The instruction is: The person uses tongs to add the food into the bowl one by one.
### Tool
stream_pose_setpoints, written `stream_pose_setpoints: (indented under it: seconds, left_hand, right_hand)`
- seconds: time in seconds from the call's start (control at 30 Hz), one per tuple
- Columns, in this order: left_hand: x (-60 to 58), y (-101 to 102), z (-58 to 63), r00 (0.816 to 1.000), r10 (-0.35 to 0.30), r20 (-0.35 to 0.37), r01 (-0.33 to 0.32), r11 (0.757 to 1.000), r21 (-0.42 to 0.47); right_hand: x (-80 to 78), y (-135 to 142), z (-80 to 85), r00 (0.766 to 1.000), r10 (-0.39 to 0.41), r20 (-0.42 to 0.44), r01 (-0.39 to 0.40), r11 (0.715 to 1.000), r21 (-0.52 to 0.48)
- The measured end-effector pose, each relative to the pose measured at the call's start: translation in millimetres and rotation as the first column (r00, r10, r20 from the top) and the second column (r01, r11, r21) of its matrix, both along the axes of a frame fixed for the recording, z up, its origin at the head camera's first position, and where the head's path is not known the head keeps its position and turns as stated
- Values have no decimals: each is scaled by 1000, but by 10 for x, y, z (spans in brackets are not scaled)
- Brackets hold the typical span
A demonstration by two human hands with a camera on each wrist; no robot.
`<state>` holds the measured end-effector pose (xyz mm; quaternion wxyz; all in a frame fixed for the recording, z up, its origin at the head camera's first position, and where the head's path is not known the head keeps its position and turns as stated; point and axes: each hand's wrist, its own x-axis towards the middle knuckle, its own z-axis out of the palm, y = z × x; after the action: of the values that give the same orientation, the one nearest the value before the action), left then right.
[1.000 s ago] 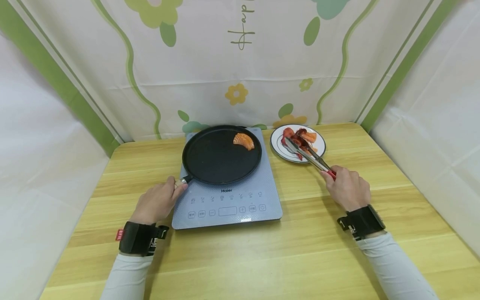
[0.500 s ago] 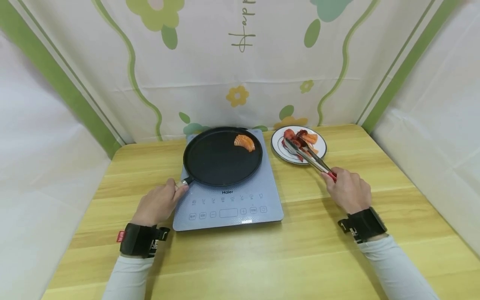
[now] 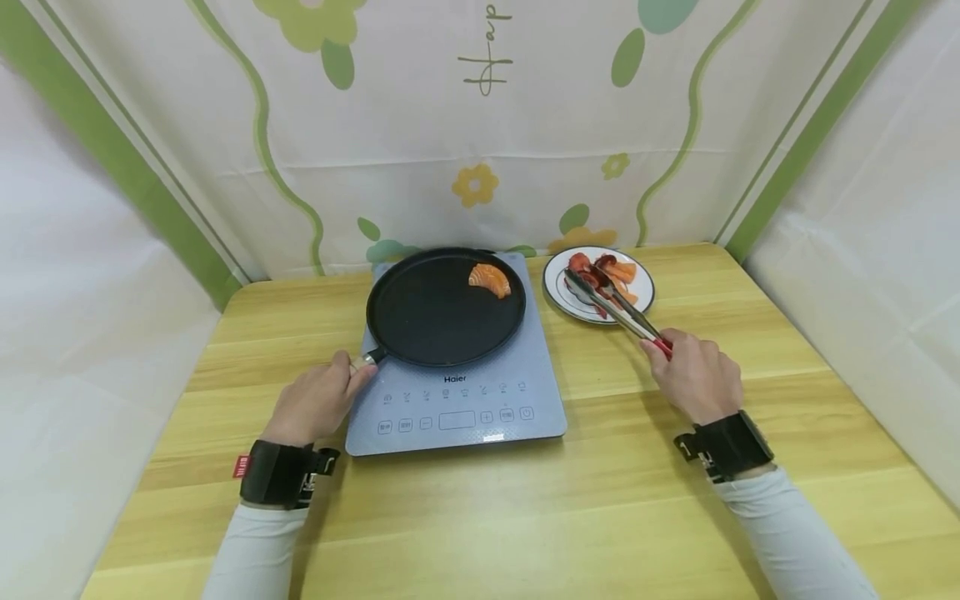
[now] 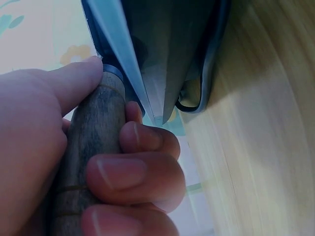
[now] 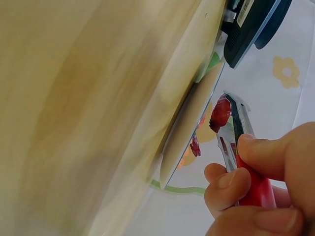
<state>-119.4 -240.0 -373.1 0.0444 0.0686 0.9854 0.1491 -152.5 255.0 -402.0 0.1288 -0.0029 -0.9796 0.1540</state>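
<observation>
"What is being held?"

"The left hand (image 3: pixel 318 404) is curled round the wooden handle (image 4: pixel 101 118) of the pan (image 3: pixel 442 312); the right hand (image 3: pixel 697 379) pinches tongs (image 3: pixel 627 320) over the plate (image 3: pixel 557 288)."

"Anything in the tongs?"

"A red piece (image 5: pixel 221 113) seems caught between the tips, hard to be sure."

"And the pan?"

"On the cooktop (image 3: pixel 457 404), an orange slice (image 3: pixel 490 281) inside."

Pan (image 3: pixel 435 312) (on cooktop (image 3: pixel 517 367)) left of plate (image 3: pixel 557 292).

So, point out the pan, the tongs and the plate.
Pan (image 3: pixel 435 312): head view, on its black cooking surface.
Tongs (image 3: pixel 619 314): head view, on one metal arm.
Plate (image 3: pixel 555 292): head view, on its white rim.
</observation>
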Motion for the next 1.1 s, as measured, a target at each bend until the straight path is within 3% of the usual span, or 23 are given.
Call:
stream_pose_setpoints:
  seconds: [1.1]
  left_hand:
    - [-3,-6,-9,1000,-15,-12,14,1000,-9]
  right_hand:
    - [58,-117,86,998,56,-43,-56,998,-2]
